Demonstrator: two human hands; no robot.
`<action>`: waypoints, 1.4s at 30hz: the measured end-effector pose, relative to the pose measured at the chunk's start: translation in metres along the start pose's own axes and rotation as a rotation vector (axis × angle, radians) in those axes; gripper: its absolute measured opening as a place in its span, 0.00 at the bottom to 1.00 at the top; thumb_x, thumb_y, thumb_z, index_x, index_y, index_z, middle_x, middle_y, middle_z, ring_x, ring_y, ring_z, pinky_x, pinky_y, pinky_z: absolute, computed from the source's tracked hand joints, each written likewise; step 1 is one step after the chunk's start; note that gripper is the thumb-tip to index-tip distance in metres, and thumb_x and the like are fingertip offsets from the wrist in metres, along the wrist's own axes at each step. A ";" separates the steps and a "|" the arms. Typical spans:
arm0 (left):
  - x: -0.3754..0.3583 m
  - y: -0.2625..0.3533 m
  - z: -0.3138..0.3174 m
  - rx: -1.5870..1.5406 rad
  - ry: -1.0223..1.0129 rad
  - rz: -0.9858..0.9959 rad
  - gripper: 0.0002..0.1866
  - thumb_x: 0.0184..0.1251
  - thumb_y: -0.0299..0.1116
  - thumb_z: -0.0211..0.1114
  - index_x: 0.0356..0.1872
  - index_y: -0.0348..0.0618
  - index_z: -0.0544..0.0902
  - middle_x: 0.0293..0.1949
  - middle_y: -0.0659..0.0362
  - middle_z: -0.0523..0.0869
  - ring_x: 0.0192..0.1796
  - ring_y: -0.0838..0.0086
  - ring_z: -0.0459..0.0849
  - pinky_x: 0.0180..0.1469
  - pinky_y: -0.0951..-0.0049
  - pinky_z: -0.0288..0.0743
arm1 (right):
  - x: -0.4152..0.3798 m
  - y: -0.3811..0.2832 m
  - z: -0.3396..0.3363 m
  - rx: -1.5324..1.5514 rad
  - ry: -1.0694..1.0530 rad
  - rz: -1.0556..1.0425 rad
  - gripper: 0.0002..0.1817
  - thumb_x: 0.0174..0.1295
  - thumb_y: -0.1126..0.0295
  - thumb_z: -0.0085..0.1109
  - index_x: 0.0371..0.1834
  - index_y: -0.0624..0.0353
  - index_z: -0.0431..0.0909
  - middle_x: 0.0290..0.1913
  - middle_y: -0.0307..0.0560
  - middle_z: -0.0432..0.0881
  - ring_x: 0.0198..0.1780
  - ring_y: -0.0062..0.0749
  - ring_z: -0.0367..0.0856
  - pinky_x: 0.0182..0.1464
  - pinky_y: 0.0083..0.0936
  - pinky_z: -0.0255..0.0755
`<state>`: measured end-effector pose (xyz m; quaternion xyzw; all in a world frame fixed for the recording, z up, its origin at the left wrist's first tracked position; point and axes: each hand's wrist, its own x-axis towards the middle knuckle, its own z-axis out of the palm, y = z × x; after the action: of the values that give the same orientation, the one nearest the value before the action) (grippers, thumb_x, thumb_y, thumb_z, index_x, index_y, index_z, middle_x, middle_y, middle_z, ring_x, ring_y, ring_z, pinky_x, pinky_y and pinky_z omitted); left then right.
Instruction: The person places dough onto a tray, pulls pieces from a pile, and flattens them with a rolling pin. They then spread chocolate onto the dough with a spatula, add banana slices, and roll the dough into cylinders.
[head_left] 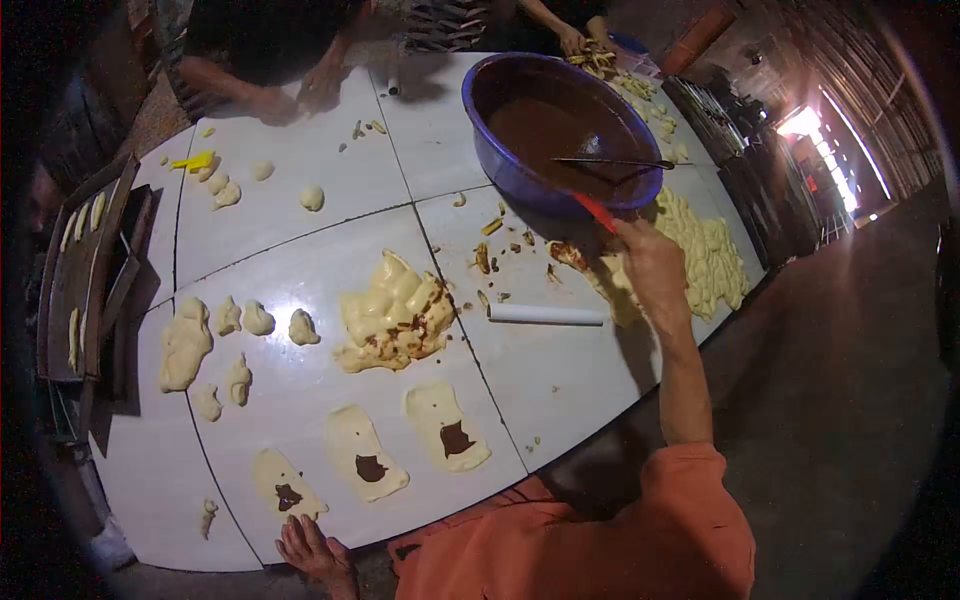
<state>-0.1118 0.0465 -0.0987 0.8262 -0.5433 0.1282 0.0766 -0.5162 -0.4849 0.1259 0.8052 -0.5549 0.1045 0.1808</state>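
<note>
Three flattened dough pieces (352, 430), each bearing a dark brown patch, are lying in a row along the near side of a white table (300, 240) as I am working with both hands from afar. My left hand (318, 552) is resting at the table's edge, palm down, its fingers loosely spread and gripping nothing, the tips at the lower end of the leftmost piece. My right hand (655, 265) is reaching across to the purple basin (487, 150), its fingers closed around a red tool (594, 211) that is angling over the near rim. Brown paste (545, 130) is filling much of the basin, where a dark utensil (615, 162) is also lying, its end on the rim. A white rod (545, 315) is lying between the basin and the near edge, and a pale dough mound (395, 310) streaked with brown is sitting to its left. Smaller dough lumps (258, 319) are dotting the left side, near a tray (88, 275) holding pale strips. Across the table, another person's hands (318, 90) are working, blurred, over the surface.
</note>
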 end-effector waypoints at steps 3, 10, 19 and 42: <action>0.001 0.002 -0.004 0.003 -0.049 -0.025 0.27 0.80 0.42 0.47 0.74 0.42 0.75 0.76 0.46 0.73 0.79 0.49 0.67 0.80 0.38 0.50 | 0.007 0.013 -0.007 0.246 0.061 0.056 0.11 0.69 0.68 0.63 0.52 0.56 0.87 0.37 0.56 0.87 0.41 0.55 0.87 0.43 0.45 0.79; 0.003 0.005 -0.005 0.008 -0.031 -0.052 0.27 0.82 0.44 0.46 0.74 0.44 0.76 0.75 0.47 0.73 0.77 0.50 0.69 0.80 0.39 0.53 | -0.014 0.004 0.016 1.118 -0.264 0.580 0.16 0.76 0.58 0.61 0.51 0.61 0.81 0.23 0.34 0.76 0.14 0.14 0.70 0.14 0.17 0.59; 0.002 0.004 -0.013 0.005 -0.139 -0.073 0.28 0.83 0.44 0.45 0.76 0.43 0.72 0.76 0.43 0.69 0.78 0.45 0.66 0.79 0.35 0.51 | -0.040 -0.025 0.132 0.678 -0.232 0.454 0.22 0.68 0.59 0.67 0.60 0.59 0.82 0.34 0.52 0.87 0.36 0.50 0.87 0.44 0.45 0.79; 0.119 0.128 -0.053 -0.276 -0.030 -0.024 0.22 0.67 0.27 0.71 0.63 0.49 0.83 0.74 0.47 0.72 0.79 0.50 0.66 0.81 0.36 0.52 | 0.084 -0.071 0.169 0.659 -0.242 -0.327 0.12 0.67 0.64 0.65 0.39 0.62 0.86 0.40 0.57 0.87 0.45 0.57 0.85 0.48 0.46 0.79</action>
<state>-0.1916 -0.0946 -0.0144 0.8161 -0.5468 0.0390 0.1830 -0.4246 -0.6034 -0.0100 0.9046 -0.3732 0.1513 -0.1399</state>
